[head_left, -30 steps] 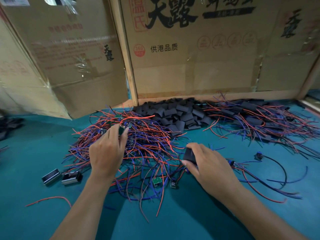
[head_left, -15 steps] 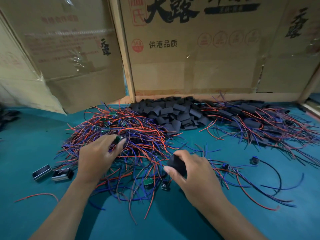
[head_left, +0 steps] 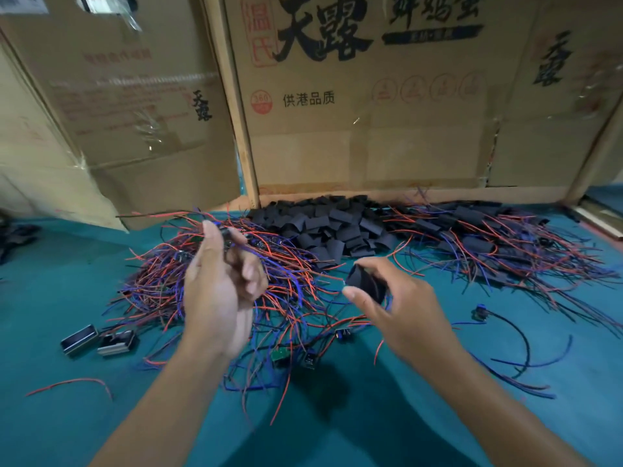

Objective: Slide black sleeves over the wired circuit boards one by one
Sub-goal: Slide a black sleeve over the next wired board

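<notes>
My left hand [head_left: 219, 291] is raised above the heap of red and blue wired circuit boards [head_left: 209, 278] and pinches a small dark wired board [head_left: 225, 232] at its fingertips; the hand is blurred. Red and black wires trail from it to the left. My right hand [head_left: 397, 311] holds a black sleeve [head_left: 365, 283] between thumb and fingers, its mouth turned toward the left hand. A gap separates the two hands. Loose black sleeves [head_left: 337, 227] are heaped at the back centre. Sleeved boards with wires [head_left: 488, 241] lie at the back right.
All of it lies on a teal table [head_left: 67, 298]. Two small metal parts [head_left: 97, 340] lie at the left, a stray red wire [head_left: 70, 384] near them. A green board [head_left: 279, 355] and other loose wired parts [head_left: 499, 325] lie in front. Cardboard boxes [head_left: 354, 112] wall off the back.
My left hand has lifted a wired board out of the heap and turned it up. My right hand has risen from the table with the black sleeve and moved toward the left hand.
</notes>
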`<state>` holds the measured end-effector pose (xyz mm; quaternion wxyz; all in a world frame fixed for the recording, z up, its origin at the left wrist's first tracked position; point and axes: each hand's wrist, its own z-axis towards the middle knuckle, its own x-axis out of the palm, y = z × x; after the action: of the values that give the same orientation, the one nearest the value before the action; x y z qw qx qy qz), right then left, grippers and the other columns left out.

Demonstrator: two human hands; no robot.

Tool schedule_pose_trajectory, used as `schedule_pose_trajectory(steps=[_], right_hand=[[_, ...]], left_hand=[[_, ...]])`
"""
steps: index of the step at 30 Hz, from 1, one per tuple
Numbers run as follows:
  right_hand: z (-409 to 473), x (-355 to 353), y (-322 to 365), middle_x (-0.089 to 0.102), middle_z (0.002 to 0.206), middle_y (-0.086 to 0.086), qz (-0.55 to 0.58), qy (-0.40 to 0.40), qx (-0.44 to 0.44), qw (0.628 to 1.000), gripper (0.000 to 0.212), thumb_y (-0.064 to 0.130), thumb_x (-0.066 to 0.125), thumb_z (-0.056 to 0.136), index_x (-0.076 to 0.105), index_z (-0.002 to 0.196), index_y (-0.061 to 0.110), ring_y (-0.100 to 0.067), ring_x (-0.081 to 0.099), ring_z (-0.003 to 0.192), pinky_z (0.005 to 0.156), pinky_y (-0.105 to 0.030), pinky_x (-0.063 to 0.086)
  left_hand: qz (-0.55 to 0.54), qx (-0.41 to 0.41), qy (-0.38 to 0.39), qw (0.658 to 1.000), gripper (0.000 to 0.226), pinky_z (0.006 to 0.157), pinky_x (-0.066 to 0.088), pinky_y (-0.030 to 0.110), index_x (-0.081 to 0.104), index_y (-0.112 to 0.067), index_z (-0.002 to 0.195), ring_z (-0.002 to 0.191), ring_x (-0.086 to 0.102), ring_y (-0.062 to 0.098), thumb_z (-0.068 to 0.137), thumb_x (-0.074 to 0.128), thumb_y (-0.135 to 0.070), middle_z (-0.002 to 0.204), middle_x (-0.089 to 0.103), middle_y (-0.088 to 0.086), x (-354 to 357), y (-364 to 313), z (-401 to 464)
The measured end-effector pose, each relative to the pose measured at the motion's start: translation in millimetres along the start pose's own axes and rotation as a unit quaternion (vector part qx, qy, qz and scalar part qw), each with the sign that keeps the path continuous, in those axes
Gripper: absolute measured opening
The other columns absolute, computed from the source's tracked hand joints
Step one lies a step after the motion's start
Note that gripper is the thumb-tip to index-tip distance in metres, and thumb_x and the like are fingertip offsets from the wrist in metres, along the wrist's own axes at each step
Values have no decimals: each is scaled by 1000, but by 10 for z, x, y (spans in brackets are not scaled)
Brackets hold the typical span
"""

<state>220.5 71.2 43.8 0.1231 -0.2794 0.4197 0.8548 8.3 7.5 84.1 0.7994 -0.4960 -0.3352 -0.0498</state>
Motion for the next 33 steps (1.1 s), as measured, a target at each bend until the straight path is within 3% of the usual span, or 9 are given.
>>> schedule_pose_trajectory(steps=[4, 8, 14, 19, 22, 25, 29, 33], right_hand=[[-170, -96, -264, 66, 94, 18, 6, 51, 36, 998, 30, 41, 68, 85, 57, 111, 32, -1, 59, 85, 76, -18, 44], [-206, -62, -270, 63, 96, 25, 32, 96, 11, 995, 27, 47, 64, 87, 53, 110, 40, 3, 58, 90, 77, -9, 42], [-275, 15, -36, 67, 93, 10, 118, 184, 5, 976, 25, 45, 65, 89, 59, 109, 31, -13, 62, 87, 84, -37, 51], [-345, 68, 86, 64, 68, 3, 84, 109, 33, 990, 29, 57, 63, 82, 54, 89, 31, -12, 56, 54, 61, -34, 50], [-383, 37, 150, 55, 58, 7, 7, 52, 34, 998, 32, 59, 61, 81, 48, 87, 30, -10, 46, 53, 53, -26, 39], [-364, 0, 206, 43, 55, 11, -84, 40, -3, 996, 36, 63, 53, 82, 42, 92, 30, -14, 42, 54, 54, -31, 31], [-375, 15, 190, 62, 74, 6, -115, 76, 48, 989, 40, 66, 51, 83, 40, 93, 29, -27, 57, 72, 65, -37, 45], [-406, 82, 140, 65, 87, 3, -74, 109, 110, 985, 41, 65, 52, 86, 40, 99, 28, -25, 60, 82, 76, -40, 50]], left_hand=[[-47, -77, -17, 996, 40, 42, 20, 23, 54, -19, 81, 40, 25, 10, 95, 42, -54, 52, 29, -3, -96, 184, -127], [-62, -118, -5, 991, 42, 40, 28, 20, 53, -18, 83, 41, 25, 10, 97, 39, -55, 55, 29, -3, -244, 250, -120], [-53, -130, -9, 990, 42, 42, 24, 20, 54, -21, 83, 48, 18, 10, 99, 35, -55, 55, 30, -5, -357, 232, -125], [-18, -92, 27, 995, 37, 53, 35, 24, 49, -19, 88, 56, 37, 15, 97, 35, -52, 68, 41, 0, -345, 282, -148], [12, -73, 8, 997, 36, 56, 37, 26, 50, -17, 88, 58, 40, 17, 94, 39, -52, 69, 46, 2, -315, 310, -190], [10, -70, 9, 997, 37, 57, 34, 28, 50, -17, 89, 58, 39, 17, 95, 38, -51, 70, 45, 2, -300, 352, -202], [-27, -92, 22, 995, 38, 59, 33, 28, 49, -18, 89, 58, 38, 16, 97, 36, -53, 71, 43, 0, -256, 336, -218], [-67, -108, 18, 992, 40, 57, 36, 25, 50, -19, 88, 58, 37, 16, 99, 34, -54, 72, 42, 0, -221, 321, -230]])
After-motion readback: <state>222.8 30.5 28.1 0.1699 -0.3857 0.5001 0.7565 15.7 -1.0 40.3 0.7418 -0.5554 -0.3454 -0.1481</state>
